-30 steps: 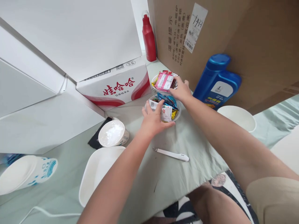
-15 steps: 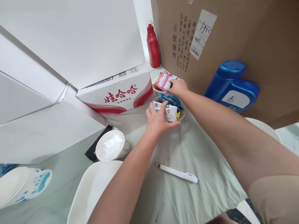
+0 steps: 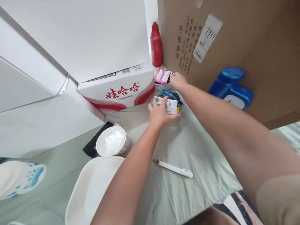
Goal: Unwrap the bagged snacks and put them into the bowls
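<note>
My left hand (image 3: 161, 113) lies with its fingers spread over the near clear bowl (image 3: 182, 111), touching a white snack packet (image 3: 171, 107). Blue packets (image 3: 172, 95) and a bit of yellow wrapper (image 3: 178, 108) show beside it in the same bowl. Behind stands a white bowl (image 3: 162, 87) with a pink packet (image 3: 162, 76) on top of its contents. My right hand (image 3: 178, 81) is at this bowl's right rim with its fingers curled together. Something dark shows at the fingertips, too small to name.
A white water carton (image 3: 119, 90) stands left of the bowls, a red bottle (image 3: 156, 47) behind. A large cardboard box (image 3: 246, 37) and blue bottle (image 3: 225, 84) are on the right. Nearer lie a white-handled tool (image 3: 175, 168), a paper bowl (image 3: 111, 142) and a white tray (image 3: 79, 193).
My right hand has drawn back from the pink packet to the rear bowl's right rim; the packet lies on the pile. My left hand stays at the near bowl. The view has shifted slightly.
</note>
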